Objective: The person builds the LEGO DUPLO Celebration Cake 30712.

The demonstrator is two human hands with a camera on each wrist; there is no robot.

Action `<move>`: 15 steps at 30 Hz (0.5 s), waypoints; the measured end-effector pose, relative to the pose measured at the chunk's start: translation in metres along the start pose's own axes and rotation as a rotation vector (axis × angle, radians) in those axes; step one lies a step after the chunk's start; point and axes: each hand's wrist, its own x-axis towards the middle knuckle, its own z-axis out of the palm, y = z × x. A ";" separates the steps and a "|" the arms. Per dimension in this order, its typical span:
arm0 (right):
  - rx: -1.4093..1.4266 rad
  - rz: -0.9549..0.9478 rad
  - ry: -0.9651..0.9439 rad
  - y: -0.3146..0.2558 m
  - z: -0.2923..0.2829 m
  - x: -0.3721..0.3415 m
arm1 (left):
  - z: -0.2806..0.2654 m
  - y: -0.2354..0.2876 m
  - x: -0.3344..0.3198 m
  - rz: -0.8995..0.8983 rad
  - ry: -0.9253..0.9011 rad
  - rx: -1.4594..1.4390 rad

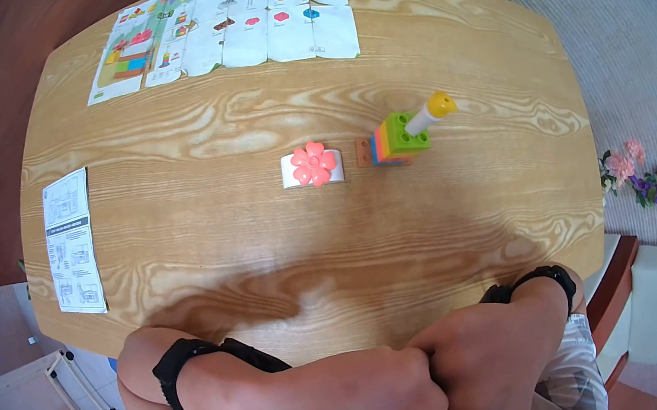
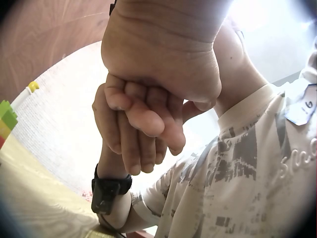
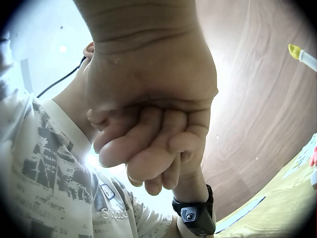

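In the head view my left hand [image 1: 355, 402] and right hand [image 1: 487, 357] meet knuckle to knuckle at the near side of the table, backs upward. The left wrist view shows the left hand [image 2: 158, 64] with fingers loosely bent and nothing in them. Likewise, the right hand [image 3: 148, 94] has loosely bent, bare fingers in its wrist view. Beyond the hands stands a stack of toy blocks [image 1: 398, 138], green on top, with a yellow-tipped white candle piece [image 1: 427, 114] leaning from it. Left of the stack, a pink flower piece [image 1: 314, 163] sits on a white curved block [image 1: 288, 173].
A picture instruction sheet [image 1: 239, 45] lies unfolded along the table's far edge. At the left edge is a printed leaflet [image 1: 72, 246]. The wooden table [image 1: 219, 233] has rounded edges. Flowers [image 1: 634, 169] and a white-cushioned seat [image 1: 655, 301] stand off to the right.
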 end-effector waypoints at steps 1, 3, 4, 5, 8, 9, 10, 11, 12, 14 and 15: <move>0.015 -0.035 -0.008 0.002 -0.003 0.002 | 0.019 0.000 -0.002 -0.026 0.041 -0.025; 0.045 -0.102 -0.021 0.006 -0.010 0.009 | 0.027 -0.001 -0.003 -0.057 0.072 -0.068; 0.035 -0.067 -0.015 0.005 -0.008 0.007 | 0.024 -0.002 -0.004 -0.064 0.061 -0.086; 0.027 -0.032 -0.009 0.002 -0.004 0.004 | 0.019 -0.002 -0.004 -0.071 0.051 -0.104; 0.031 -0.044 -0.028 0.005 -0.003 0.002 | -0.010 -0.003 0.001 -0.024 -0.013 -0.083; 0.038 -0.068 -0.040 0.007 -0.005 0.003 | -0.011 -0.004 0.001 -0.030 -0.017 -0.118; 0.013 -0.154 0.020 0.008 -0.013 0.014 | -0.010 -0.005 0.002 -0.037 -0.019 -0.152; -0.011 -0.241 0.081 0.008 -0.026 0.033 | -0.010 -0.005 0.002 -0.043 -0.022 -0.187; -0.034 -0.291 0.098 0.007 -0.031 0.040 | -0.009 -0.005 0.002 -0.019 -0.024 -0.131; -0.080 -0.353 0.091 0.005 -0.038 0.046 | -0.006 -0.003 0.002 0.030 -0.030 -0.018; -0.083 -0.347 0.100 0.005 -0.035 0.045 | -0.008 -0.003 0.002 0.027 -0.028 -0.012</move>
